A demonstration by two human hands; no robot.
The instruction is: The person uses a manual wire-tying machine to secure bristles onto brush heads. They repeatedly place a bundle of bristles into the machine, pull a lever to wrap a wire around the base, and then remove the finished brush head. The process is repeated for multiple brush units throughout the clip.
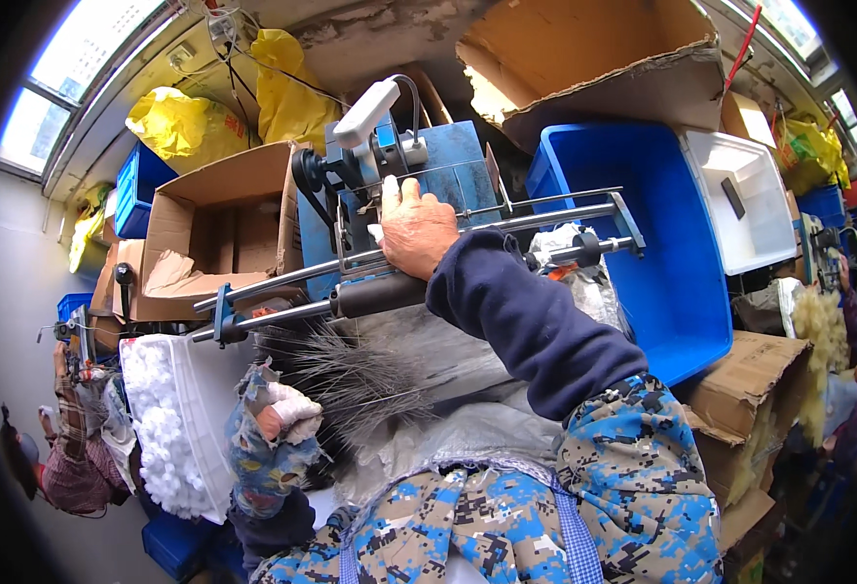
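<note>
While the right hand (415, 232) lies palm down with fingers stretched over the blue metal bench machine (448, 175) at the middle of the head view, its heel rests on the upper of the long steel rails (545, 219) that run left to right across the machine's near side, with nothing gripped that can be seen. Lower and to the left, the left hand (287, 414), wrapped in white cloth at the fingers and covered by a patterned sleeve guard, is closed narrowly on the base of a bundle of thin dark bristles (360, 375), which fans out toward the right just below the rails and near the dark roller (380, 295) mounted on them. Between the two hands the bristle tips spread over crumpled clear plastic sheeting (467, 350). To the left stands one white plastic crate filled with small white tufts (161, 438); far left sits one open brown cardboard box (219, 229). To the right are one large blue plastic tub (662, 224) and one white plastic tub (740, 195). Two yellow plastic bags (190, 127) lie far behind the machine. Another person's sleeve (68, 457) shows at the far left edge.
</note>
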